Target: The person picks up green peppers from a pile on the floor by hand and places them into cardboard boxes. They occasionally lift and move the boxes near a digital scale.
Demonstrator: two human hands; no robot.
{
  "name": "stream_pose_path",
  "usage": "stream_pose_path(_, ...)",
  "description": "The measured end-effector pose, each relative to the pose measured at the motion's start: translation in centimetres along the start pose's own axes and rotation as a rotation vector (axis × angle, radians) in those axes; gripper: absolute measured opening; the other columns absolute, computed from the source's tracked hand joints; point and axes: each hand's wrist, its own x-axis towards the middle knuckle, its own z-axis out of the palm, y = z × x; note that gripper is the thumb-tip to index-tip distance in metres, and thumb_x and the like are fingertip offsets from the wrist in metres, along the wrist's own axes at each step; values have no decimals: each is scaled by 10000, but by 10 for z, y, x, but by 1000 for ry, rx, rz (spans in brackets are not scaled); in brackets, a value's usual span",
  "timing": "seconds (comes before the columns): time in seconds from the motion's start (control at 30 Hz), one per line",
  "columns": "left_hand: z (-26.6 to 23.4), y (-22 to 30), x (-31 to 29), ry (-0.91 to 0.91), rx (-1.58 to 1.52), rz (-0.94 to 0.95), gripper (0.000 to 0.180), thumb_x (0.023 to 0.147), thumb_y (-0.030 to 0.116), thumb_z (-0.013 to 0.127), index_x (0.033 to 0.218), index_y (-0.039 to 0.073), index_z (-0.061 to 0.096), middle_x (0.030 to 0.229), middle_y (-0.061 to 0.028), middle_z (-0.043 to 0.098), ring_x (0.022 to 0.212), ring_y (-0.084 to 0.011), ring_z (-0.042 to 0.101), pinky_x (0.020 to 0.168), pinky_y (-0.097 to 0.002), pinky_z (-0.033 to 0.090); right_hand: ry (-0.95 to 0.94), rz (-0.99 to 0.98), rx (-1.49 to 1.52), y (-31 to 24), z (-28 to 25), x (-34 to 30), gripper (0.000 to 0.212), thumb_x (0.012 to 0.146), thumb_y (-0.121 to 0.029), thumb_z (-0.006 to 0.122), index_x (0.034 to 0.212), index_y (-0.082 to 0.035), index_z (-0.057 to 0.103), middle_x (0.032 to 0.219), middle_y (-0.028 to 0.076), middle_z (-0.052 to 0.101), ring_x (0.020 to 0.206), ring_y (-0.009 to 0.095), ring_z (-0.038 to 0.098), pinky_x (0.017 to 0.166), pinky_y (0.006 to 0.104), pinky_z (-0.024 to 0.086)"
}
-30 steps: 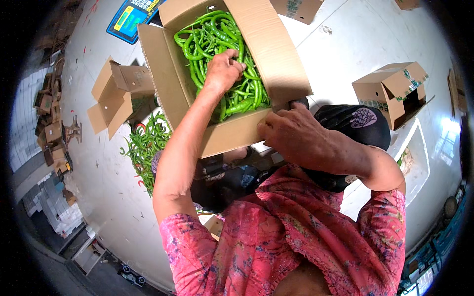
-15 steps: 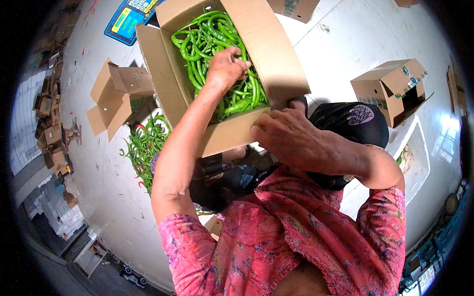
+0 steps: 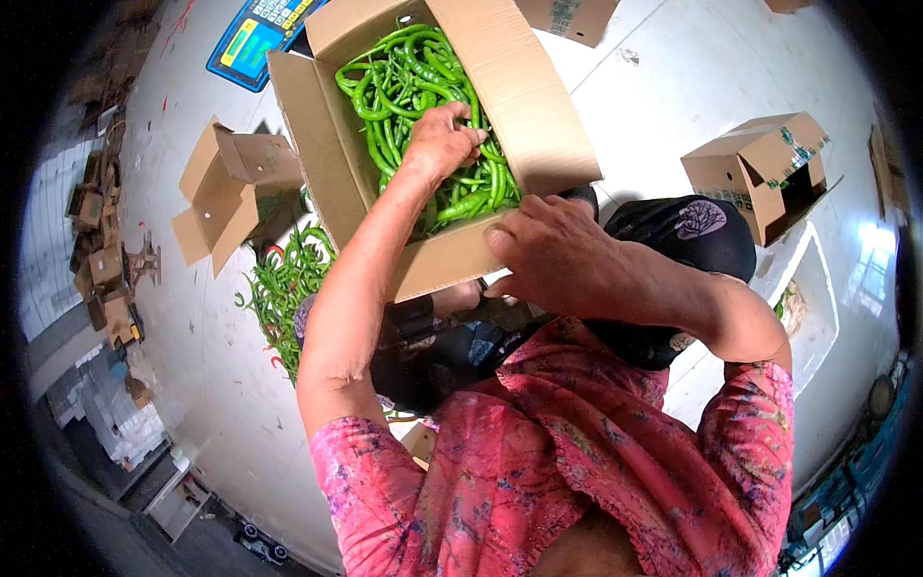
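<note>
An open cardboard box [image 3: 550,120] with raised flaps holds long green chili peppers [image 3: 385,101]. Over the peppers, my left hand [image 3: 444,142] reaches in from below with curled fingers pressed among them. Its fingertips are partly hidden, but it appears to grip some peppers. At the box's near right corner, my right hand [image 3: 558,252] grips the cardboard edge, fingers on the upper side and thumb showing beneath the near flap.
A blue-framed scale display [image 3: 252,46] stands beyond the box to the left. Left of it are an open empty carton [image 3: 216,197] and a heap of loose peppers [image 3: 284,288]. Another carton [image 3: 760,168] and a white foam box [image 3: 817,279] sit at right.
My right hand has shifted slightly at the box corner, and its thumb now shows under the flap. My left hand has moved a little lower among the peppers. The box has barely moved.
</note>
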Motion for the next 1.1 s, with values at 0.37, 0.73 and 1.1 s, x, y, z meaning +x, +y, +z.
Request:
stream_pose_path(0.37, -16, 8, 2, 26, -89, -101, 409, 843, 30, 655, 1224, -70, 545, 806, -121, 655, 628, -157, 635, 537, -272, 546, -269, 237, 191, 25, -5, 47, 331, 887, -300, 557, 889, 29, 590, 813, 265, 620, 849, 449, 610, 790, 524, 447)
stream_pose_path(0.73, -20, 7, 11, 35, -68, -7, 388, 834, 34, 636, 1205, -62, 577, 750, -124, 668, 593, -143, 637, 497, -276, 513, -176, 563, 270, 47, 42, 74, 440, 824, -349, 666, 947, 65, 579, 876, 277, 650, 884, 412, 654, 771, 476, 504)
stream_pose_path(1.1, -20, -13, 24, 67, 218, 84, 398, 768, 104, 544, 1149, 22, 625, 808, -152, 715, 856, -286, 701, 868, -375, 505, -114, 668, 279, 49, 58, 82, 462, 788, -357, 694, 963, 54, 573, 895, 263, 659, 886, 390, 659, 765, 442, 524)
